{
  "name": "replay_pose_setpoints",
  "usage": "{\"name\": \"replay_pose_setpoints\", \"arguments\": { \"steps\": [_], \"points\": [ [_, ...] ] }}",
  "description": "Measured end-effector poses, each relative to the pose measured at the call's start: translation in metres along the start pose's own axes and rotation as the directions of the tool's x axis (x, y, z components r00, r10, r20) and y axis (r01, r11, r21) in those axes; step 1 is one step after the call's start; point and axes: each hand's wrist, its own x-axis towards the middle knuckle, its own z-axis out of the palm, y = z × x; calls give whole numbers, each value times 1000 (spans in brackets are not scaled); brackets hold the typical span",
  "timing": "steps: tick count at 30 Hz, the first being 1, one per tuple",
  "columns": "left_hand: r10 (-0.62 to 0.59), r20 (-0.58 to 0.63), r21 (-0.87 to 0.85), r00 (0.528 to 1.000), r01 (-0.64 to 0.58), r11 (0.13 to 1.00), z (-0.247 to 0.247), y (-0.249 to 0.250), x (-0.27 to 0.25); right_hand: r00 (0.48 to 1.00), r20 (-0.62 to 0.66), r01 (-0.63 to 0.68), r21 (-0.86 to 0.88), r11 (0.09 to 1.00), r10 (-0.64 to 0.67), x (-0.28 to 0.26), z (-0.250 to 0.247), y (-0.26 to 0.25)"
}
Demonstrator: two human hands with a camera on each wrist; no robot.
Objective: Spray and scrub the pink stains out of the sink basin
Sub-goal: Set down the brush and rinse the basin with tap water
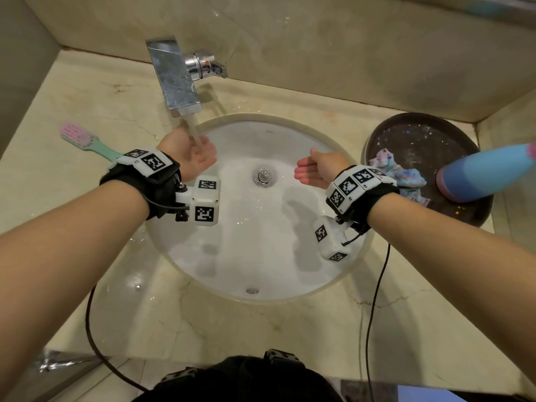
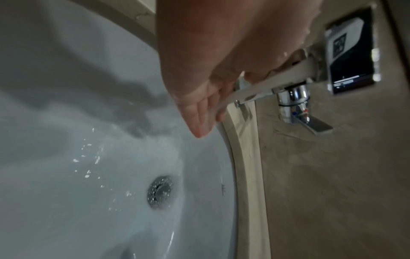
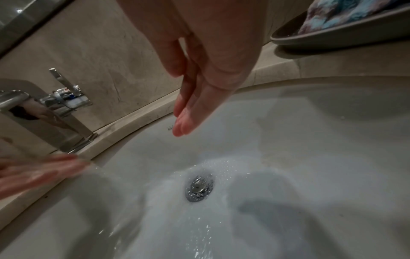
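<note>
The white oval sink basin (image 1: 261,250) is wet, with water running to the drain (image 1: 263,176); no pink stain shows in it. Water streams from the chrome faucet (image 1: 174,79) onto my left hand (image 1: 200,159), which is held open under the spout at the basin's back left. Its fingers (image 2: 199,113) are straight. My right hand (image 1: 311,171) hovers open and empty over the basin's right side, fingers (image 3: 188,119) straight and together. A blue spray bottle (image 1: 487,172) stands on the dark tray (image 1: 420,134) to the right.
A pink-bristled green brush (image 1: 87,142) lies on the marble counter (image 1: 261,338) left of the basin. A crumpled multicoloured cloth (image 1: 397,169) sits on the tray beside the bottle. The faucet lever (image 1: 214,66) sticks out from the back wall. Cables hang over the counter's front edge.
</note>
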Motion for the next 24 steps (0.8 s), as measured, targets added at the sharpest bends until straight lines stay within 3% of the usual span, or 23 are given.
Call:
{"name": "replay_pose_setpoints", "arguments": {
  "steps": [4,7,9,12,15,17,19,21,24],
  "points": [
    [-13,121,136,993,-4,991,12,-1,-6,1000,1,3,-9,1000,-3,1,-1,-2],
    [-3,60,229,998,-11,973,15,-2,-5,1000,0,2,-9,1000,-2,2,-1,-3],
    [-52,16,230,999,47,972,7,-2,-1,1000,-2,3,-5,1000,-3,2,-1,-3],
    [-157,90,142,983,143,979,-7,-2,7,1000,-4,4,-1,1000,-4,4,-2,-2],
    [-38,-206,157,978,71,985,-13,-1,17,1000,-10,2,0,1000,-2,4,-2,-2],
    [3,-283,166,959,46,985,-10,0,18,1000,-7,2,-2,1000,-2,4,-2,-2],
    [4,-210,140,978,26,990,-1,1,14,1000,-3,-2,-6,1000,2,4,-2,-2],
    [9,-52,133,999,-2,991,10,1,6,1000,-3,-5,-4,1000,5,3,-2,-3],
    [6,128,169,992,-28,985,17,0,-3,1000,1,-9,4,1000,9,3,-2,-4]
  ]
}}
